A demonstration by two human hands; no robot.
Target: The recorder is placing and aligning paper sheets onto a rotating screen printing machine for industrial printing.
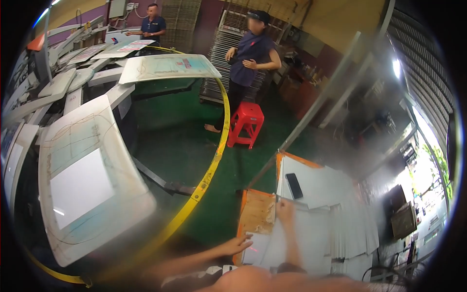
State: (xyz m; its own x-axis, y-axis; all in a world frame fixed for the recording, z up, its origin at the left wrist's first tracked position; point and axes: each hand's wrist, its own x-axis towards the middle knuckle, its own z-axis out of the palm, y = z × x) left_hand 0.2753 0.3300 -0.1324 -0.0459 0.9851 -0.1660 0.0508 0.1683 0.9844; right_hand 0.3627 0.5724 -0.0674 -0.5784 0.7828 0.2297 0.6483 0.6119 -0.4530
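My left hand point(240, 243) has its fingers stretched out at the edge of a small white sheet with pink marks point(255, 249), which lies at the near end of a worn brown board point(258, 211). Just right of that board, my right hand point(285, 211) is closed at the far left corner of a white sheet point(311, 231) on a spread stack. Its fingertips are slightly blurred. A dark phone point(294, 186) rests on more white sheets point(318, 177) beyond this hand.
At left, a large pale platen point(129, 182) carries a white sheet point(82, 187). A curved yellow rail point(206, 182) runs between it and my table. A red stool point(248, 121) and a standing person point(250, 56) are beyond; another person point(153, 24) stands farther back. A slanted metal post point(321, 92) rises beside the table.
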